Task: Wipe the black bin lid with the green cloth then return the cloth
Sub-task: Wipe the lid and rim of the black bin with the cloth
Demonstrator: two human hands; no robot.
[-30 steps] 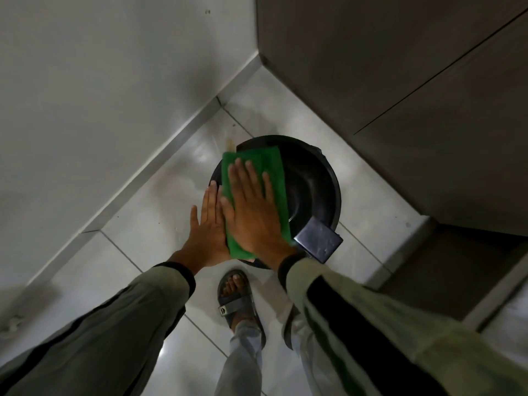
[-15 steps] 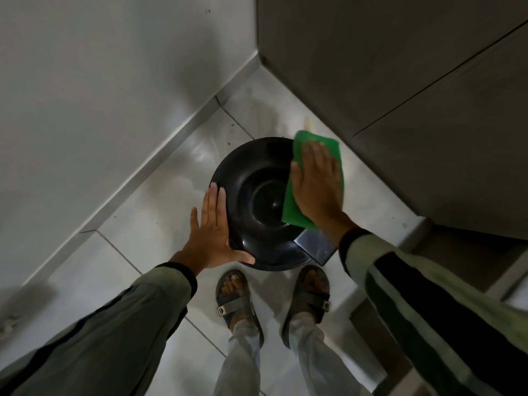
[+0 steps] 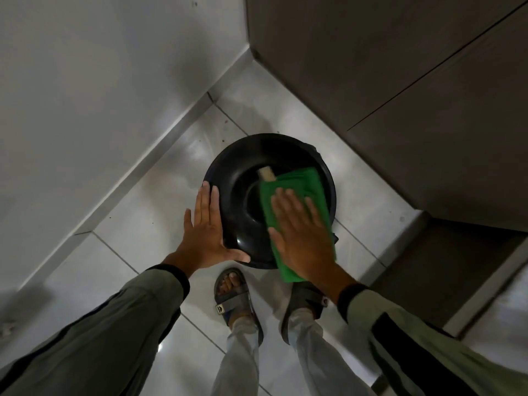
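Note:
The round black bin lid (image 3: 243, 167) sits on its bin on the floor, in the corner between wall and cabinet. The folded green cloth (image 3: 303, 184) lies on the lid's right and near side, hanging over the near rim. My right hand (image 3: 303, 238) presses flat on the cloth, fingers spread. My left hand (image 3: 205, 230) rests flat against the lid's left rim, thumb along the near edge. A small pale tag (image 3: 266, 173) shows on the lid just beyond the cloth.
A white wall with a skirting board (image 3: 160, 155) runs along the left. Dark cabinet doors (image 3: 400, 81) stand close on the right, with a recessed plinth below. My sandalled feet (image 3: 231, 295) stand on glossy white floor tiles just in front of the bin.
My right hand has slid the cloth from the lid's far right edge back toward me, onto the near right part. The left hand stays on the left rim.

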